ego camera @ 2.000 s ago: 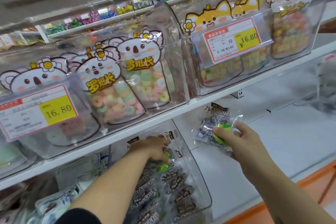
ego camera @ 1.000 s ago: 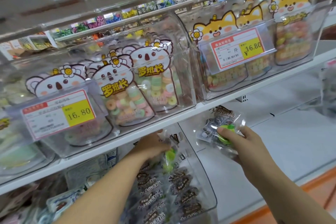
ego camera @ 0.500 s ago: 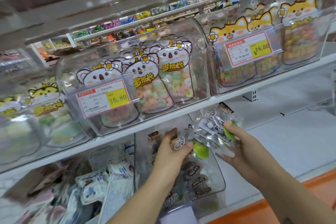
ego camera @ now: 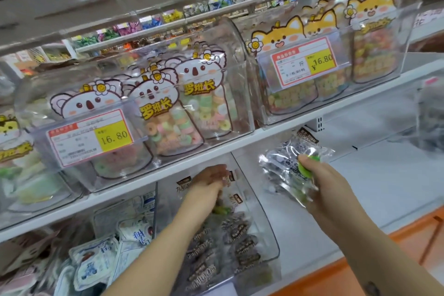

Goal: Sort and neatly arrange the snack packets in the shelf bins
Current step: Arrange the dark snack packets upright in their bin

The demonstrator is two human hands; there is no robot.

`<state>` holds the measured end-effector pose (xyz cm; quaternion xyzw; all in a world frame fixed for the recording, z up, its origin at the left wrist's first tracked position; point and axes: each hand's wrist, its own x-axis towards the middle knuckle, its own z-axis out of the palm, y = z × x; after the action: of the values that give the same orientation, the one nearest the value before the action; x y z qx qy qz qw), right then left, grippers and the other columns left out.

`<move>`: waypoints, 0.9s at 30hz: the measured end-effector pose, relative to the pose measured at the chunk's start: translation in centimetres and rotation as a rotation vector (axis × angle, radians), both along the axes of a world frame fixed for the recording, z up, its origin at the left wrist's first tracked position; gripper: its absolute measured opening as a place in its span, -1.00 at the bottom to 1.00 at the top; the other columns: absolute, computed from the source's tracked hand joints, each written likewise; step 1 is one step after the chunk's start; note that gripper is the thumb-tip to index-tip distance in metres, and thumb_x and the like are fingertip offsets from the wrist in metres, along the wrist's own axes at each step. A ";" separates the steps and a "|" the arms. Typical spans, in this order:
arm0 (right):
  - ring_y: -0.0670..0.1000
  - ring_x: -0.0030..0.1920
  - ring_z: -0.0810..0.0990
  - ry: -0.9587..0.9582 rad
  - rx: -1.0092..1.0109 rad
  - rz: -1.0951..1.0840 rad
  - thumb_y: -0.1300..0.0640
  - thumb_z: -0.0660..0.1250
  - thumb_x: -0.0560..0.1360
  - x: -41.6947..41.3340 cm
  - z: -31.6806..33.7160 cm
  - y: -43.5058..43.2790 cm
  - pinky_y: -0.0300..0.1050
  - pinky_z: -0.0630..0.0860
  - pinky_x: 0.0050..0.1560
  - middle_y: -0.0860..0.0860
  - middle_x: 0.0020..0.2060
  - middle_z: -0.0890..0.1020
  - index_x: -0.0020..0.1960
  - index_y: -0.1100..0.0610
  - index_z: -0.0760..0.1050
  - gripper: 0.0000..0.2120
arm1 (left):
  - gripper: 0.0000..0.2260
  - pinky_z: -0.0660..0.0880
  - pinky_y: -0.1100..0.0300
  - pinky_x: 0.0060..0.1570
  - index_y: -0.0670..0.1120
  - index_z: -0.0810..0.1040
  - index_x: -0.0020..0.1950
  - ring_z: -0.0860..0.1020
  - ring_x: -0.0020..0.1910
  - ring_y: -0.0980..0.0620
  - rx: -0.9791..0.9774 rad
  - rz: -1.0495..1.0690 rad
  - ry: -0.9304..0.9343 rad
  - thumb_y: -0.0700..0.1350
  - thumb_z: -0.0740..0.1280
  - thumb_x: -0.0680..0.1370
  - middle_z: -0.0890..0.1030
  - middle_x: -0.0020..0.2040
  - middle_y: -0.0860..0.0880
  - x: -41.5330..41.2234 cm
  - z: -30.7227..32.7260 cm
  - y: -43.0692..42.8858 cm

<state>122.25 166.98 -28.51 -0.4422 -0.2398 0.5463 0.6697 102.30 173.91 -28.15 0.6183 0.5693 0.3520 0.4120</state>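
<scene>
Left hand [ego camera: 209,184]: the forearm rises from the bottom edge into the clear bin [ego camera: 270,230] on the lower shelf [ego camera: 384,175]. The palm faces down and the fingers bend among the dark packets [ego camera: 240,230] at the bin's back.
Left grip: blurred; it cannot be told whether it holds anything.
Right hand [ego camera: 329,185]: raised just right of the bin, over bare shelf.
Right grip: pinches a clear packet [ego camera: 286,166], the thumb pressed on a green piece inside.
Edges: the upper shelf lip [ego camera: 276,132] runs close above both hands. The bin's right wall stands between them.
Open room: white shelf spreads right of the bin, out to an orange front edge [ego camera: 336,269].
Writing: yellow price tags [ego camera: 90,136] read "16.80". The koala bags [ego camera: 199,94] read "罗班长". The dark packets' labels are too blurred to read.
</scene>
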 end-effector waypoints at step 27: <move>0.23 -0.06 0.65 -0.164 -0.032 -0.090 0.16 0.49 0.37 0.1 -3.0 5.2 0.27 0.56 0.05 0.12 -0.18 0.68 -0.13 0.11 0.58 -0.88 | -0.37 0.51 0.12 0.11 -0.13 0.16 0.50 0.51 0.08 -0.07 -0.284 -0.544 1.125 -0.24 0.37 0.49 0.45 0.29 -0.17 2.7 -5.8 9.5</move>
<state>122.35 172.14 -31.54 -0.5064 -0.2650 0.4814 0.6645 105.03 183.38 -34.00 0.7703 0.5624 -0.2220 0.2026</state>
